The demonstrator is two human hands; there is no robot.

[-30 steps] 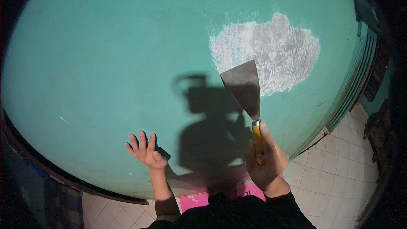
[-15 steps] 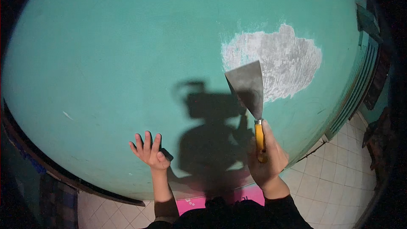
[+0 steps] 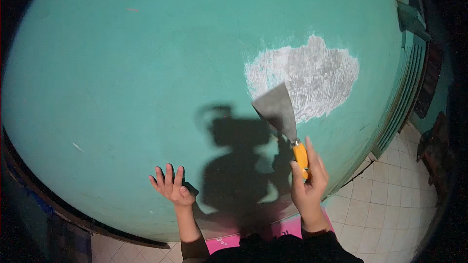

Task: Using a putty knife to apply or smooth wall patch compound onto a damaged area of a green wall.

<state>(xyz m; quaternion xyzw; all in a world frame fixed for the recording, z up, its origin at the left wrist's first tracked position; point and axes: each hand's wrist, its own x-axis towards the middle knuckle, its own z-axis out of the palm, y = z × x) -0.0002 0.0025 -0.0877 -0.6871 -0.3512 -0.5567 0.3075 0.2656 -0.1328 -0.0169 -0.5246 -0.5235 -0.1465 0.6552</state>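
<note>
My right hand (image 3: 309, 180) holds a putty knife by its yellow handle (image 3: 300, 157), thumb and fingers around it. The wide metal blade (image 3: 277, 109) tilts up-left over the lower-left edge of an irregular whitish scraped patch (image 3: 309, 75) in the green wall (image 3: 136, 83); whether it touches the surface is unclear. My left hand (image 3: 174, 185) is held low at the left with fingers spread, holding nothing, close to or against the wall. A dark shadow of my head and body lies on the wall between the hands.
A pale tiled floor (image 3: 370, 214) shows at right and bottom, with a pink item (image 3: 287, 226) at the wall's foot below me. At the far right are slatted green woodwork (image 3: 402, 92) and a dark wooden object (image 3: 434, 156). A dark edge (image 3: 73, 204) curves along the lower left.
My right hand has turned and its grip has shifted, showing more of the yellow handle, and the blade leans further left. The left hand stays spread. The view has shifted slightly.
</note>
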